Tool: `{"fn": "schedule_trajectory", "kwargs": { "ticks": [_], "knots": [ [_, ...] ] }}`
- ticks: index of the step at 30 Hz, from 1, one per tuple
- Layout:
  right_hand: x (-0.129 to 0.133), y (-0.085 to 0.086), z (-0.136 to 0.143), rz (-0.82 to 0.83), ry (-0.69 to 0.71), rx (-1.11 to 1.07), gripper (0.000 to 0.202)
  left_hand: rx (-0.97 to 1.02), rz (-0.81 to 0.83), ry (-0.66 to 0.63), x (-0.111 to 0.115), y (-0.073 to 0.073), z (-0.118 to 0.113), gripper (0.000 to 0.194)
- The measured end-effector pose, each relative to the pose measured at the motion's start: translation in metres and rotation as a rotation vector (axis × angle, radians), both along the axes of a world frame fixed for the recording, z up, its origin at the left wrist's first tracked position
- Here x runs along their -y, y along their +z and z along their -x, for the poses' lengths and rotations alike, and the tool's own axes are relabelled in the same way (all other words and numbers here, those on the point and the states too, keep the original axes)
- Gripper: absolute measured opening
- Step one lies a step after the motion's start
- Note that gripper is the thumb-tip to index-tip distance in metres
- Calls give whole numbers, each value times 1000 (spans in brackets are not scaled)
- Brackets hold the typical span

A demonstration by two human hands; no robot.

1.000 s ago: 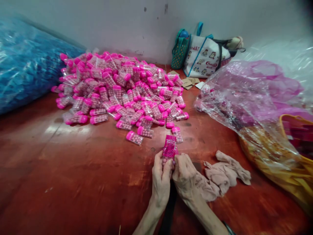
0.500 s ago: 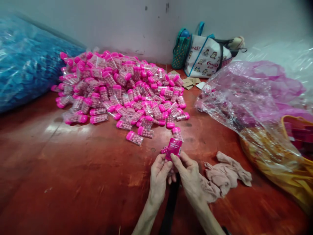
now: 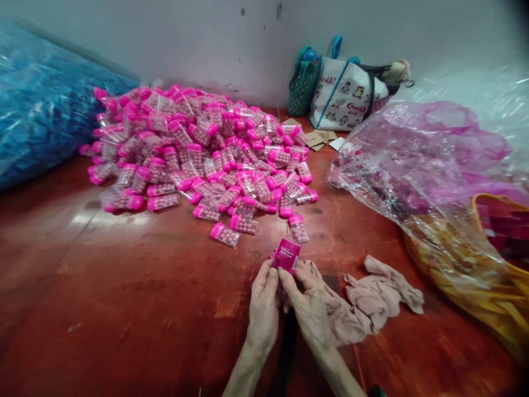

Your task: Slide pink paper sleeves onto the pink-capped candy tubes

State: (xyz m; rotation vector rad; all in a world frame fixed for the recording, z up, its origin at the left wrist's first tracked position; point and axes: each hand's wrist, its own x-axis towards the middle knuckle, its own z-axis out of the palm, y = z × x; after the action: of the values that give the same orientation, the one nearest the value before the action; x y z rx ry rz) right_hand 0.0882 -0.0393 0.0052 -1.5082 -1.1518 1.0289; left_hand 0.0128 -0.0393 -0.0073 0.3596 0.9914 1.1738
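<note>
I have both bare hands close together at the lower middle of my head view. The left hand (image 3: 263,295) and the right hand (image 3: 308,298) share a flat magenta packet with pale printing (image 3: 286,255). It sits upright between them, tilted slightly, just above the fingertips. The left fingers pinch its lower left side; the right thumb presses its lower front, with the other fingers curled behind. Whatever lies beneath it, between the palms, I can't make out.

Just beyond the packet, apart from it, lies a clear plastic bottle of pink balls with a bright pink cap (image 3: 298,229). Past that, a large heap of similar bottles (image 3: 202,157) spreads across the red-brown surface (image 3: 144,309). To the right of my right hand is a crumpled beige cloth (image 3: 374,295); I can't tell whether they touch. Farther right, clear plastic film (image 3: 372,171) overlaps a yellow fabric bag (image 3: 454,292). A white tote with blue trim (image 3: 341,94) stands by the pale wall (image 3: 185,44).
</note>
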Motion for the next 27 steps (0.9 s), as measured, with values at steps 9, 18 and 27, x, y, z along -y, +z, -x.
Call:
{"fn": "schedule_trajectory", "kwargs": {
  "ticks": [9, 18, 27],
  "knots": [
    [5, 25, -17, 61, 336, 241, 14, -103, -95, -82, -12, 17, 27, 14],
    [35, -13, 5, -11, 157, 221, 28, 51, 8, 148, -16, 29, 19, 18],
    [23, 5, 5, -37, 118, 312, 27, 116, 13, 65, 2, 28, 5, 18]
  ]
}}
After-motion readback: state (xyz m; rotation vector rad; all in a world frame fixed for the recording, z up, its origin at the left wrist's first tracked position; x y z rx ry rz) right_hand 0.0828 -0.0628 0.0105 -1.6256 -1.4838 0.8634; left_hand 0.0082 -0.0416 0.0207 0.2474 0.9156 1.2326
